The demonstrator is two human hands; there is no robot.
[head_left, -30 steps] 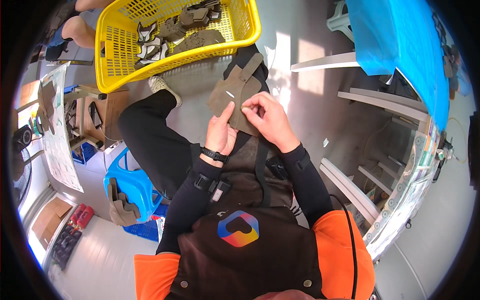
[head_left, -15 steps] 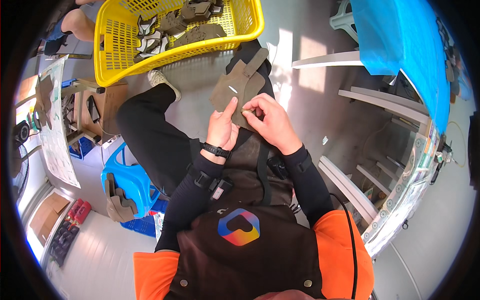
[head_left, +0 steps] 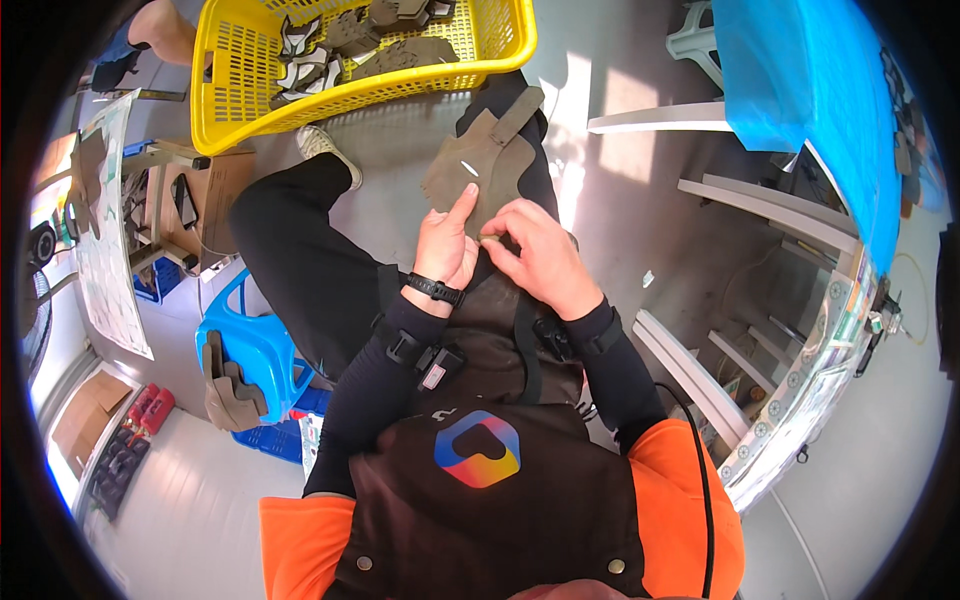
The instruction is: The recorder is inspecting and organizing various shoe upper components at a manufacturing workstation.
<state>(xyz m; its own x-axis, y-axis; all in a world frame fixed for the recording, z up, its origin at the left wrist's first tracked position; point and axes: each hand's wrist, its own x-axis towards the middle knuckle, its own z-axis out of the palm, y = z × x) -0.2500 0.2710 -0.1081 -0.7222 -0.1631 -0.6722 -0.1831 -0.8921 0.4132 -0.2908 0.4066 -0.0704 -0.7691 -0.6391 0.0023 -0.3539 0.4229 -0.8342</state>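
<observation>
Left hand (head_left: 447, 243): clamped on a grey-brown, flat, irregularly cut sheet (head_left: 484, 165), thumb on top | sheet: held over the black-trousered right leg (head_left: 542, 178) | right hand (head_left: 535, 253): fingertips pinched on the sheet's near part, shifted bodyward along it within the last second; work seems to have been moved towards that end

Matt brown piece (head_left: 492, 172) (basket (head_left: 522, 42): glossy plastic).

The flat, irregular grey-brown piece (head_left: 455, 165) carried one short white streak. The rectangular yellow plastic basket (head_left: 212, 138) showed a slotted lattice. On the dark brown apron (head_left: 420, 535), a hexagonal emblem (head_left: 502, 466) blended blue, red and yellow. The loose short sleeves (head_left: 690, 500) were vivid orange; the plastic stool (head_left: 255, 345), bright blue.
</observation>
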